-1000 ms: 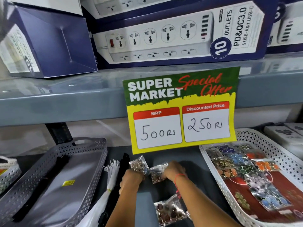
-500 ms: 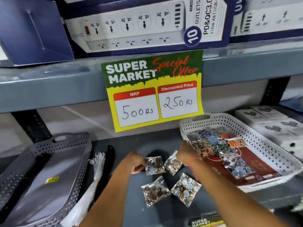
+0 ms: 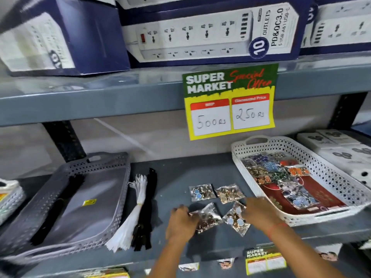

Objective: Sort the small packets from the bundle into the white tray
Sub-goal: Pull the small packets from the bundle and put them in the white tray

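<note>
Four small clear packets of beads lie on the dark shelf. The two far ones, a blue-bead packet (image 3: 201, 192) and a gold-bead packet (image 3: 229, 194), lie free. My left hand (image 3: 180, 222) pinches the left edge of the near brown-bead packet (image 3: 207, 217). My right hand (image 3: 261, 211), blurred by motion, rests at the right corner of the near packet with pale blue beads (image 3: 236, 218); its grip is unclear. The white perforated tray (image 3: 333, 180) stands to the right and holds several packets (image 3: 281, 175) on a red liner.
A grey perforated tray (image 3: 50, 207) sits at the left. Between it and the packets lie a white bundle (image 3: 136, 205) and a black bundle (image 3: 147, 209) of long strips. White boxes (image 3: 341, 149) stand behind the white tray. A yellow price sign (image 3: 230, 113) hangs from the shelf above.
Both hands let go of the two far packets and came back toward me onto the two near packets. The camera view shifted left.
</note>
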### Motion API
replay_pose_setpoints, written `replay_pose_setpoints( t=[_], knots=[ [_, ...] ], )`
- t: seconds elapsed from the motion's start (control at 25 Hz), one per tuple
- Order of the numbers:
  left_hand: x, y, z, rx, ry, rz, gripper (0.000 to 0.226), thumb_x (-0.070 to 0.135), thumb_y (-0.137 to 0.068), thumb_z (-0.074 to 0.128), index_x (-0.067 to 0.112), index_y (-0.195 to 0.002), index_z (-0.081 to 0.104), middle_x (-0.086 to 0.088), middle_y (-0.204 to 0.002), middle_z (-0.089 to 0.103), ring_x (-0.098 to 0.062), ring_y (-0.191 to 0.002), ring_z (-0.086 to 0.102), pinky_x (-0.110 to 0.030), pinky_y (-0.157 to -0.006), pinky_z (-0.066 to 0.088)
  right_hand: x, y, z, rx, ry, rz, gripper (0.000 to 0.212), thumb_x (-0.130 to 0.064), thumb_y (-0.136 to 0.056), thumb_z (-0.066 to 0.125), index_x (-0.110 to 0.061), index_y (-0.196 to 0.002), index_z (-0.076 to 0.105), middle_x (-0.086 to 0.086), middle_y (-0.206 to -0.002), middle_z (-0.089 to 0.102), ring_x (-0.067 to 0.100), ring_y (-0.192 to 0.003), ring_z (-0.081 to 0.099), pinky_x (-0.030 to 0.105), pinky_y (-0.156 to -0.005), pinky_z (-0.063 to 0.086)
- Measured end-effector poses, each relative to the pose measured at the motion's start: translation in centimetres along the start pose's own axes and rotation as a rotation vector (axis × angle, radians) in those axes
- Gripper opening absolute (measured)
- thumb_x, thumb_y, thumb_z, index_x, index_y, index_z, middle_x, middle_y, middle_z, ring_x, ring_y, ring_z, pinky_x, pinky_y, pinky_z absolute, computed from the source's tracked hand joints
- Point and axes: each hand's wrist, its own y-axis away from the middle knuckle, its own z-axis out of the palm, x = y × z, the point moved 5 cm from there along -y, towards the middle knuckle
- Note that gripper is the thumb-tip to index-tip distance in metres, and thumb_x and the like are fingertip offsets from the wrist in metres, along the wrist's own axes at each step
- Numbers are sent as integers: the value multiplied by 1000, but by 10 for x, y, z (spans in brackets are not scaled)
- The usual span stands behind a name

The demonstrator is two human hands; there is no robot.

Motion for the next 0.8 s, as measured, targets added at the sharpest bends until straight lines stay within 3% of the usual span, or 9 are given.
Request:
replay_pose_setpoints(
  t=[0.12,0.24,0.32,0.4,0.48,0.6,0.68,0.8],
  knots=[
    [11,4,7,-42,-47,-67,57,43,-73,62,8,-118,56,-16,-125,55,-35,-114,58,-40,-94,48,8,0,14,-101,-137,59,39,-16,-83,55,-14,-122,58,15,-122,66,27,-113,62,29,-85,51],
    [16,-2,12,-90,-70,-127,51,28,-76,61,7,-122,54,-15,-129,56,-33,-118,56,-39,-98,48,7,1,16,-153,-292,81,40,-10,-76,61,-14,-116,62,15,-117,69,27,-108,65,27,-76,49],
    [19,-2,9,-133,-14,-125,37,17,-81,59,4,-115,57,-15,-121,62,-30,-112,60,-37,-92,49,8,2,18,-165,-386,116,42,-9,-75,65,-13,-116,62,14,-118,68,27,-108,64,29,-83,50],
    [18,-2,2,-143,142,-143,12,7,-82,60,6,-94,59,-13,-100,65,-27,-98,61,-34,-79,50,10,4,20,-173,-486,150,43,-9,-75,68,-9,-117,60,14,-118,67,28,-107,63,32,-88,50],
    [13,1,-4,-168,457,-225,22,-5,-81,60,13,-73,50,-7,-80,58,-22,-78,56,-30,-65,45,10,6,19,-159,-579,151,43,-6,-76,67,-4,-118,58,13,-114,66,27,-100,63,35,-85,51],
    [21,14,-14,-280,761,-226,27,-10,-82,58,14,-73,51,-6,-76,61,-16,-66,55,-25,-60,42,7,10,8,-86,-731,104,41,-6,-78,67,-4,-118,55,8,-109,60,21,-93,56,29,-75,44],
    [42,19,-24,-302,872,-163,26,-9,-83,59,14,-72,55,-6,-69,65,-15,-63,58,-25,-61,45,11,12,-17,0,-848,51,18,-6,-78,67,-12,-91,58,3,-87,58,16,-75,53,27,-68,40],
    [90,20,-27,-294,902,-56,28,-10,-84,58,14,-69,56,2,-49,67,-9,-49,60,-24,-58,47,47,2,-63,153,-1012,33,24,-3,-77,67,-19,-67,53,1,-71,56,15,-62,49,29,-61,38]
  ],
)
